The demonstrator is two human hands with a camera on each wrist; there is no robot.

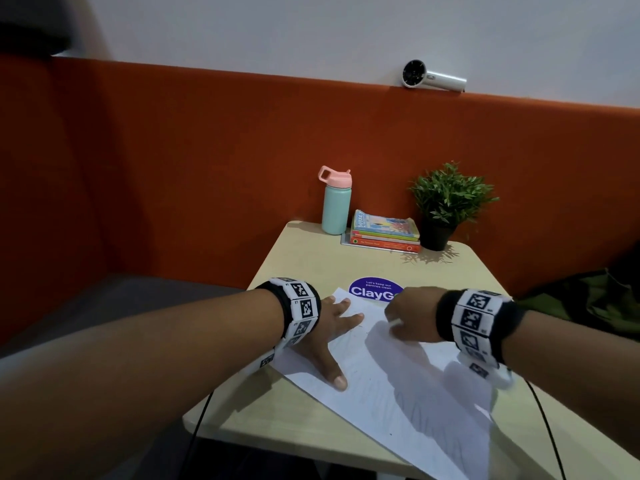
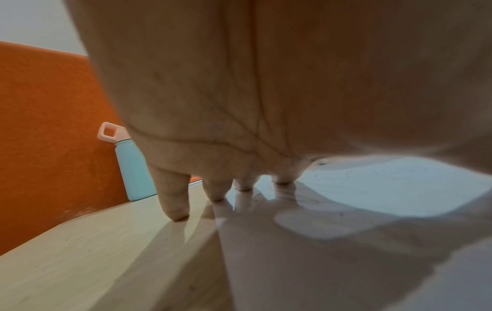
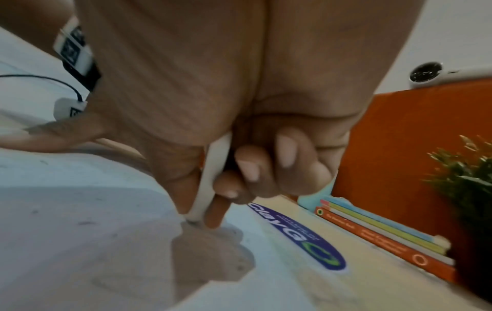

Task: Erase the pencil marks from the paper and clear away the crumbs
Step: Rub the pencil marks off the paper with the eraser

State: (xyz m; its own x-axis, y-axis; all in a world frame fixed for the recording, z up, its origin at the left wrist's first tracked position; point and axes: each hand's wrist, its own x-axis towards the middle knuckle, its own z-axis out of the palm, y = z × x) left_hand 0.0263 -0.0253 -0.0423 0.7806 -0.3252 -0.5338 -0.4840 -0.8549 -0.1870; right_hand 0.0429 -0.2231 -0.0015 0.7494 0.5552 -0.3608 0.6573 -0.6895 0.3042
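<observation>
A white sheet of paper (image 1: 391,382) lies slantwise on the beige table (image 1: 311,265). My left hand (image 1: 332,336) lies flat on the sheet's left part, fingers spread and straight; its fingertips (image 2: 175,214) press down on paper and table. My right hand (image 1: 405,318) pinches a thin white eraser (image 3: 210,178) between thumb and fingers, its lower end touching the paper (image 3: 80,242) near the far edge. Faint pencil marks and dark specks (image 3: 85,222) dot the sheet near the eraser.
A purple round sticker (image 1: 372,289) sits just beyond the paper. At the table's far end stand a teal bottle with a pink lid (image 1: 335,206), a stack of books (image 1: 384,233) and a potted plant (image 1: 446,206). An orange padded wall (image 1: 173,168) lies behind.
</observation>
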